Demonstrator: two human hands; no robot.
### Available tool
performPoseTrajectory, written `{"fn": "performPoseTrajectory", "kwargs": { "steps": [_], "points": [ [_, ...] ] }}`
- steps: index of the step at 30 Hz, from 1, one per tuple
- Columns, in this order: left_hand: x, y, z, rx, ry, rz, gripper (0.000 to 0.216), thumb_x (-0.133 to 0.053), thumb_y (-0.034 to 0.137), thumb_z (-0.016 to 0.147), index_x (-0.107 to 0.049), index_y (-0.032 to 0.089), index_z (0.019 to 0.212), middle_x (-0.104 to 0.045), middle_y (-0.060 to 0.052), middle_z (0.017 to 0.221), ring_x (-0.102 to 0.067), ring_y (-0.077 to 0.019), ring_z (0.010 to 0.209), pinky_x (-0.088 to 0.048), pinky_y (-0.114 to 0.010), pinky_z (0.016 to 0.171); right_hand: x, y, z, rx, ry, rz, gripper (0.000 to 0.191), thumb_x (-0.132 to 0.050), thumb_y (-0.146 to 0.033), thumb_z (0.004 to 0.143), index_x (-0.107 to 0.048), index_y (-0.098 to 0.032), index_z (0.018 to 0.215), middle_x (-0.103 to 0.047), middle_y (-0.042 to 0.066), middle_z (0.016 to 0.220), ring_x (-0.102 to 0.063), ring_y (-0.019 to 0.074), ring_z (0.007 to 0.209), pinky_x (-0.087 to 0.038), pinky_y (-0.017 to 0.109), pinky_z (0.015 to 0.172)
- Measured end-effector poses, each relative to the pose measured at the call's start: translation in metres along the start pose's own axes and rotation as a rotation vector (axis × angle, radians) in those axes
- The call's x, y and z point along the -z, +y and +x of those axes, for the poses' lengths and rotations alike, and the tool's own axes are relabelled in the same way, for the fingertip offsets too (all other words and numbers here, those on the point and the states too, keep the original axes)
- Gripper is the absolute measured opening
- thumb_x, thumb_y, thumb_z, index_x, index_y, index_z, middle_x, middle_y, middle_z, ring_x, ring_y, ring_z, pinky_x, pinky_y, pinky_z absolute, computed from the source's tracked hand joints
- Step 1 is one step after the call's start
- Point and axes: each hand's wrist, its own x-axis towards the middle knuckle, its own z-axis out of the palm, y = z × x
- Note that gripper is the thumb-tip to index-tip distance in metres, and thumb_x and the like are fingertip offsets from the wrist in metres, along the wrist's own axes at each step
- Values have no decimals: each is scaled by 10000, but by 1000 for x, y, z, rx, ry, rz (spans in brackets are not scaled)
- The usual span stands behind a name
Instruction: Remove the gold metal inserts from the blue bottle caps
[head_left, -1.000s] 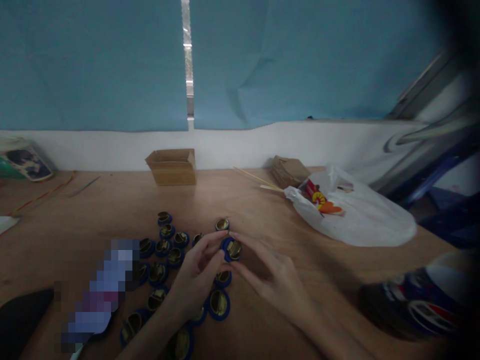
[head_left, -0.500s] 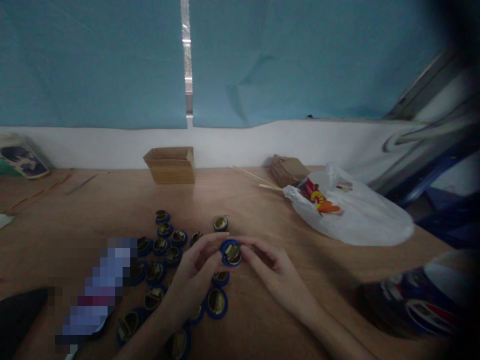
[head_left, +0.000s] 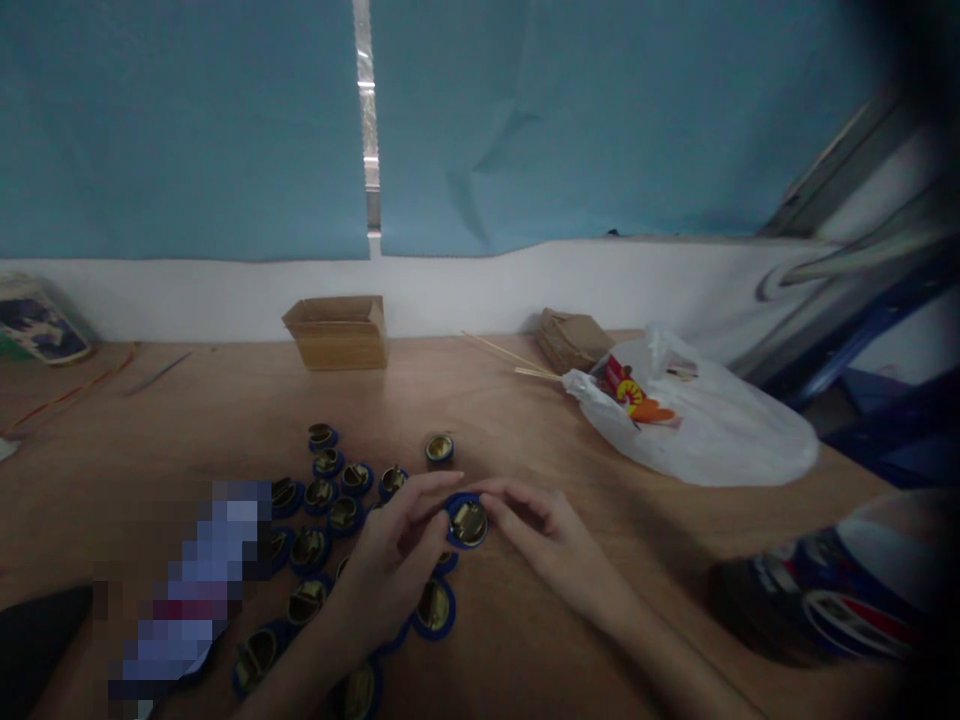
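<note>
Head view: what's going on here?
A person holds a round blue-and-gold piece between the fingertips of both hands, the left hand at its left edge and the right hand at its right. More such pieces lie loose on the wooden table, mostly around the left hand and forearm, with one just beyond the hands. An open cardboard box stands near the wall; a white plastic bag and a bottle are to the right.

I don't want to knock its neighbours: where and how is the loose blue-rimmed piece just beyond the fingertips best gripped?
Probably by opposite edges of its rim, from above and the right. The piece is round and lies low, brass-coloured side up; the left hand and the nearest loose neighbour are on its near left side.
</note>
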Motion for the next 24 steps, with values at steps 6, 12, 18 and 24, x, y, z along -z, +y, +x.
{"fn": "performPoseTrajectory", "kwargs": {
  "steps": [6, 12, 18, 24],
  "points": [
    [-3, -6, -1, -7, -26, 48, 266, -470, 258, 938, -532, 226, 1195, -705, -36, 825, -607, -141, 668, -442, -226, 584, 0, 8, -1, -62, 1, 16, 215, -550, -357, 884, -646, -192, 786, -673, 4, 739, -644, 159, 722, -517, 278, 674],
    [-5, -2, 1, 24, 30, -87, 278, -464, 291, 944, -526, 247, 1211, -669, -80, 1103, -639, -217, 996, -530, -303, 808, 2, 3, 2, -8, 42, -29, 183, -509, -346, 904, -627, -215, 856, -673, 11, 814, -632, 164, 785, -517, 285, 714],
    [-2, 7, 4, 56, 96, -156, 292, -467, 297, 939, -524, 241, 1220, -629, -76, 1158, -613, -245, 1062, -538, -357, 868, -1, 3, 0, -37, 97, -92, 192, -519, -358, 897, -530, -211, 773, -497, -39, 625, -477, 119, 556, -404, 230, 511],
    [-2, 2, 5, 28, 109, -139, 258, -464, 278, 943, -550, 242, 1183, -641, -66, 1144, -612, -240, 1068, -497, -368, 925, -6, 8, -5, -58, -125, -28, 314, -384, -387, 975, -514, -204, 755, -506, -37, 637, -482, 113, 564, -397, 231, 540]
  ]
}}
